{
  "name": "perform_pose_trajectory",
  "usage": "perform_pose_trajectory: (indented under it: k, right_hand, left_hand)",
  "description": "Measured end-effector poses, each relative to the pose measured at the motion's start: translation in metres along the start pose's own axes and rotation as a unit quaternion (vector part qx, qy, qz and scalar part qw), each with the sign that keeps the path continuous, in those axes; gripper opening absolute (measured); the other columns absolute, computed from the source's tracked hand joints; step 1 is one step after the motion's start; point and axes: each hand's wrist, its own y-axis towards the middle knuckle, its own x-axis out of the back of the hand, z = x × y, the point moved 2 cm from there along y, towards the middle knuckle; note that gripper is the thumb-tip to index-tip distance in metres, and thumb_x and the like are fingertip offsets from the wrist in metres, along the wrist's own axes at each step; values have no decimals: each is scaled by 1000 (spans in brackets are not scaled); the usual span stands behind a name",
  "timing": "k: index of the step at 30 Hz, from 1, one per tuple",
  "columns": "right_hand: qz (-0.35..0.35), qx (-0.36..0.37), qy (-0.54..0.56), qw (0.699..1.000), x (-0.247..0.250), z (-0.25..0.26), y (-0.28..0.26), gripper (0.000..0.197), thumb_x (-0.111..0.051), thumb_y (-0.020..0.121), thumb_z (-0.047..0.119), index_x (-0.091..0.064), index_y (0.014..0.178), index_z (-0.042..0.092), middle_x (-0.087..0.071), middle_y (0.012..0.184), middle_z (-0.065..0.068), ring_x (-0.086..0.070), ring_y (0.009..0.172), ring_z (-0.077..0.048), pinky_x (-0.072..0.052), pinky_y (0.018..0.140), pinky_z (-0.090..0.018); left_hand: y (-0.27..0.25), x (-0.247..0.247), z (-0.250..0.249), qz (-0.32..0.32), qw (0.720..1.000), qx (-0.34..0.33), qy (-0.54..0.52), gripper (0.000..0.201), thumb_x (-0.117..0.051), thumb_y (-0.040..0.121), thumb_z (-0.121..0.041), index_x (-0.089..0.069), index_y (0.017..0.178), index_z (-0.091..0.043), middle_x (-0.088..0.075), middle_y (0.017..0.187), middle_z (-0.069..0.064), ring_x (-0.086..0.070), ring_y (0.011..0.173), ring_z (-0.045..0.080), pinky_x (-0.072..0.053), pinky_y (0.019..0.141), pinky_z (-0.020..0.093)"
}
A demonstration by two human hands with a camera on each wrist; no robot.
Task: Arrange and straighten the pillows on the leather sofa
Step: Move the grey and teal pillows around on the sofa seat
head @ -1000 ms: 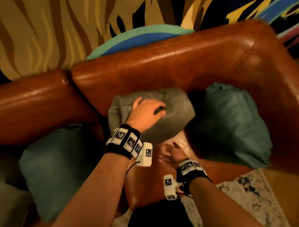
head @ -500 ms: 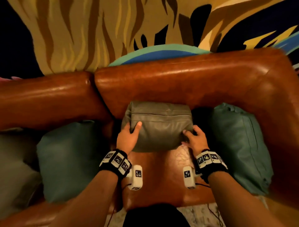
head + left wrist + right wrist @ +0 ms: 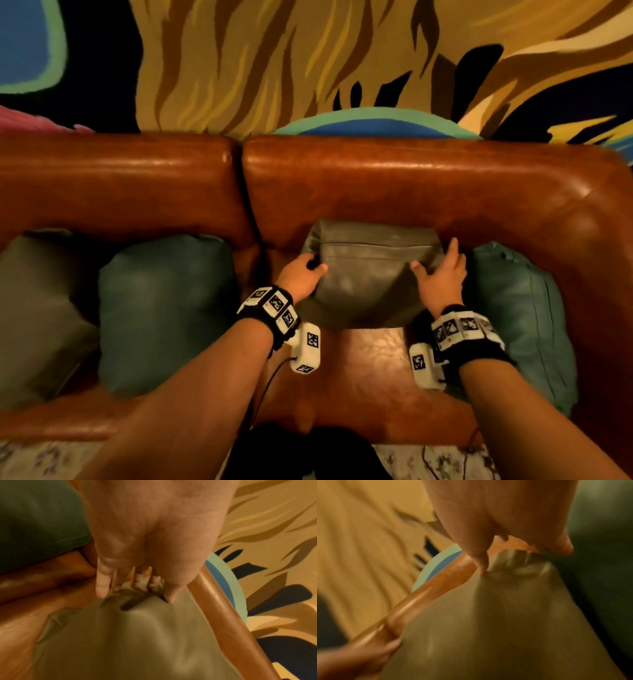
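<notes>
A grey leather pillow (image 3: 370,274) stands upright on the seat, its back against the brown sofa backrest (image 3: 411,178). My left hand (image 3: 310,265) grips its left side, thumb on the front face and fingers dug into the edge; in the left wrist view the left hand (image 3: 135,597) dents the grey pillow (image 3: 137,642). My right hand (image 3: 436,260) straddles the right side. In the blurred right wrist view the right hand (image 3: 522,555) has the grey pillow (image 3: 505,615) bunched at its corner between thumb and fingers.
A teal pillow (image 3: 524,325) leans in the right corner beside the armrest (image 3: 589,274). Another teal pillow (image 3: 164,308) and an olive-grey pillow (image 3: 34,315) sit on the left seat. A patterned rug (image 3: 428,462) lies in front, and a painted wall (image 3: 274,68) rises behind.
The grey pillow went from tilted under my left palm to upright and square against the backrest. Both hands moved to its sides, then higher along its edges.
</notes>
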Motion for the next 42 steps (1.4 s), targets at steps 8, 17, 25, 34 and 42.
perform_pose_trajectory:
  k: [8, 17, 25, 34, 42]
  right_hand:
    - [257, 313, -85, 910, -144, 179, -117, 74, -55, 98, 24, -11, 158, 26, -17, 165, -5, -6, 153, -27, -11, 121, -33]
    - [434, 307, -156, 833, -379, 309, -265, 62, -61, 96, 21, -35, 152, 17, -55, 141, -14, -55, 127, -31, -41, 110, -38]
    - [497, 68, -121, 856, -560, 335, -316, 77, -74, 84, 19, -33, 149, 9, -48, 145, -8, -47, 134, -30, -43, 107, -46]
    - [472, 162, -32, 866, -539, 492, -343, 28, -72, 82, 42, -66, 93, 16, -65, 83, 1, -62, 75, -19, -51, 66, -31]
    - [317, 300, -194, 879, -576, 533, -375, 73, -69, 85, 36, -36, 148, 24, -36, 153, -8, -37, 139, -34, -32, 115, -48]
  left_hand:
    - [-50, 133, 112, -100, 992, 46, -60, 32, -61, 96, -31, -70, 120, -12, -71, 119, 13, -65, 113, 30, -49, 99, 36]
    - [-151, 295, 405, -191, 914, 316, -166, 39, -59, 95, -28, -69, 115, 3, -70, 117, 22, -66, 110, 39, -56, 93, 41]
    - [-180, 340, 572, -153, 759, 343, -532, 60, -81, 76, -40, -63, 123, -8, -71, 114, 11, -69, 96, 27, -54, 78, 35]
    - [-205, 430, 579, -80, 715, 209, -662, 53, -69, 77, -66, -70, 77, -13, -64, 75, 6, -65, 64, 21, -55, 67, 30]
    - [-190, 468, 548, -229, 689, 164, -667, 55, -83, 79, -37, -67, 120, -4, -73, 113, 19, -74, 97, 33, -59, 86, 49]
